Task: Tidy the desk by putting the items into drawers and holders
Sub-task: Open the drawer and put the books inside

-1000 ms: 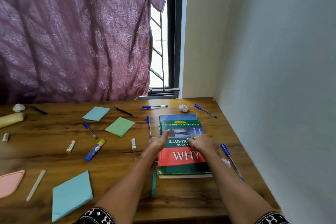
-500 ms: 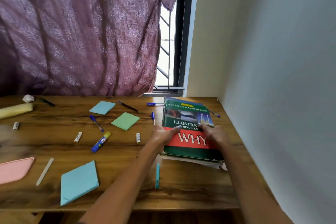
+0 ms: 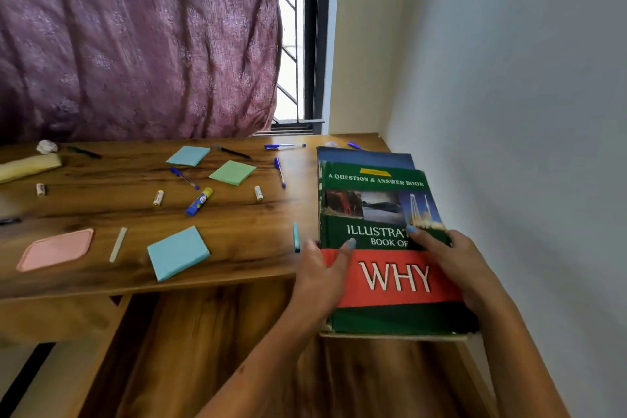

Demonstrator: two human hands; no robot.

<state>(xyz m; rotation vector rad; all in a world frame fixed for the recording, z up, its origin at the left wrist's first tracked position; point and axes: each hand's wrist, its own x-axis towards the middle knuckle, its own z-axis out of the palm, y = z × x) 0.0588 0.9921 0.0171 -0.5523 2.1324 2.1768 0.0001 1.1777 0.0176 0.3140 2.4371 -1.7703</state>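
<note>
nearest the camera, both hands are on the book stack. the left hand (image 3: 322, 273) grips the left edge of the green book (image 3: 383, 248), thumb laid across the cover, and the right hand (image 3: 454, 265) clamps the right edge with fingers curled over the top. under it sits a blue book (image 3: 364, 157), its far end poking out beyond the green one. the stack juts out past the near edge of the desk (image 3: 237, 241), at its right end by the wall, so this looks like the books being carried off the top. next they need a home lower down, likely the wooden space beneath the desktop; no drawer or holder is plainly visible, so that's a guess. keeping the two books squared together will matter. further out, a teal pen (image 3: 296, 237) lies just left of the books, then a blue notepad (image 3: 178, 253), a pink pad (image 3: 56, 249), a glue stick (image 3: 199, 202), a green notepad (image 3: 232, 172) and blue pens toward the curtain (image 3: 135, 37).
</note>
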